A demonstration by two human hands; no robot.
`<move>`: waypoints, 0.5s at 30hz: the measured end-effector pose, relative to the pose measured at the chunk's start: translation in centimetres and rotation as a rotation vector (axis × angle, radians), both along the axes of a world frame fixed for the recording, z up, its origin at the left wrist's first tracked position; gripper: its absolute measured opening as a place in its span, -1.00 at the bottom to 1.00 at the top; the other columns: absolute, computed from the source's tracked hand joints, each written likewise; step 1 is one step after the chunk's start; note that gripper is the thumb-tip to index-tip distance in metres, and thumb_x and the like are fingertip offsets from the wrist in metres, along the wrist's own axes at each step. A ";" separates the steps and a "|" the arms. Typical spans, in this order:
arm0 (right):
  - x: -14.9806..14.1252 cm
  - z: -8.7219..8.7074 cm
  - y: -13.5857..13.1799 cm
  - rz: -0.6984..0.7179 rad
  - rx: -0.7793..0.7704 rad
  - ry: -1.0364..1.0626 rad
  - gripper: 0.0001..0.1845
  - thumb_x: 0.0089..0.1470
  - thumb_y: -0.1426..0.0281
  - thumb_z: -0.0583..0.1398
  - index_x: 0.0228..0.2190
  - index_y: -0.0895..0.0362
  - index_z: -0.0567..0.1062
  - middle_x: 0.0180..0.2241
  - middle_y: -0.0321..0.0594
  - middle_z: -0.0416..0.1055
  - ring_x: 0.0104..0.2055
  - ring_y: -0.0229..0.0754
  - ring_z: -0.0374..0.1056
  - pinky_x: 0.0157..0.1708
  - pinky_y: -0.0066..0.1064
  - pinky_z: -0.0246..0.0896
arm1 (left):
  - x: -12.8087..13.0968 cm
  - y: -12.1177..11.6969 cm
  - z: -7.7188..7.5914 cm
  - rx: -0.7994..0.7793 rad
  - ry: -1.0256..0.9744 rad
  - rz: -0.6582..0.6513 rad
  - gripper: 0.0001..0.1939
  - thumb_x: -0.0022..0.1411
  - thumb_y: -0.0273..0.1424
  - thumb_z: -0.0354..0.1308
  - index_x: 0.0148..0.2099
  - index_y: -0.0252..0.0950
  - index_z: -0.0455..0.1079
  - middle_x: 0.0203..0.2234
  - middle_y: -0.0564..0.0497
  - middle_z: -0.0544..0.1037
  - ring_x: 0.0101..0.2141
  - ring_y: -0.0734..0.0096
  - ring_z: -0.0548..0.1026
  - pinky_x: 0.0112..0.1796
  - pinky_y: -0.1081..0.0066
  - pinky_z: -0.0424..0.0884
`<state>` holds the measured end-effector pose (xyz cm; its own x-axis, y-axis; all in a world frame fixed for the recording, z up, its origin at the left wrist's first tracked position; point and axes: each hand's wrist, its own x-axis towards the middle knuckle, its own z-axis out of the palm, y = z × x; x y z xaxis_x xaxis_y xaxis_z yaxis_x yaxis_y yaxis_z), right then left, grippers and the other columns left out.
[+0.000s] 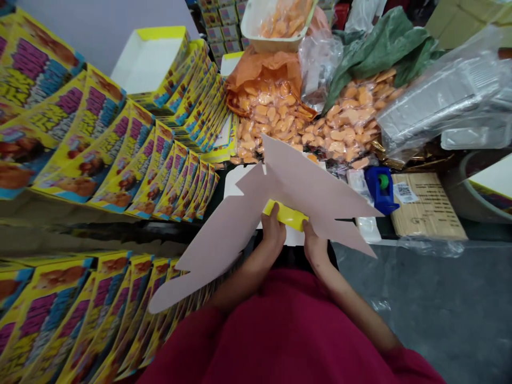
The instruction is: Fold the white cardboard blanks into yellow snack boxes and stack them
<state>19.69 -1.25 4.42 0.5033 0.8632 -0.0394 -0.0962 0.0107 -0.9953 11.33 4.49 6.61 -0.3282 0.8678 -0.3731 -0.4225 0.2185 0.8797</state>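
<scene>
**Pink card blank (292, 181) held at its yellow strip (285, 215)**

We hold the die-cut card in front of our body, its pale, notched wings spreading left and right, with the yellow strip showing at its centre. Our left hand (273, 228) and our right hand (314, 246) each form a narrow grip on the card, one at either end of the strip. To the left, printed yellow food boxes (120, 160) lie fanned in overlapping rows. Far ahead, clear bags of orange snack pieces (344, 125) heap up beside a green plastic sheet (380, 53). To the right lie a blue tape dispenser (382, 188) and a flat cardboard carton (426, 205), with a grey floor (432, 304) nearer us.
</scene>
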 end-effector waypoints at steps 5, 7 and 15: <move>-0.7 -2.0 0.2 -0.043 -0.063 -0.025 -0.38 0.03 0.20 0.22 0.10 0.18 0.32 0.10 -0.02 0.34 0.10 -0.07 0.29 0.24 -0.05 0.01 | -0.5 0.6 -1.1 -0.019 -0.113 0.087 -0.65 0.01 -0.32 0.24 -0.13 -0.28 0.32 -0.18 -0.11 0.54 -0.17 0.20 0.57 -0.16 0.22 0.49; -0.9 -2.3 0.0 -0.039 -0.070 -0.025 -0.36 0.03 0.19 0.22 0.11 0.18 0.30 0.11 -0.01 0.33 0.10 -0.07 0.29 0.25 -0.05 -0.02 | -0.7 0.8 -1.1 -0.014 -0.110 0.096 -0.68 0.00 -0.37 0.23 -0.16 -0.28 0.32 -0.23 -0.09 0.55 -0.26 0.23 0.57 -0.19 0.22 0.49; -1.1 -3.2 -0.5 -0.021 -0.100 -0.030 -0.36 -0.01 0.15 0.24 0.07 0.20 0.35 0.11 0.03 0.33 0.10 -0.04 0.28 0.26 -0.01 -0.06 | -0.5 1.3 -1.0 0.019 -0.036 0.091 -0.68 -0.13 -0.47 0.28 -0.24 -0.30 0.36 -0.39 0.00 0.53 -0.45 0.39 0.50 -0.36 0.35 0.46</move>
<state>18.56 -1.73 1.19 0.5237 0.8449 -0.1095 -0.0675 -0.0870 -0.9939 10.78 5.81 5.59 -0.3926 0.8422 -0.3695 -0.4709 0.1610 0.8674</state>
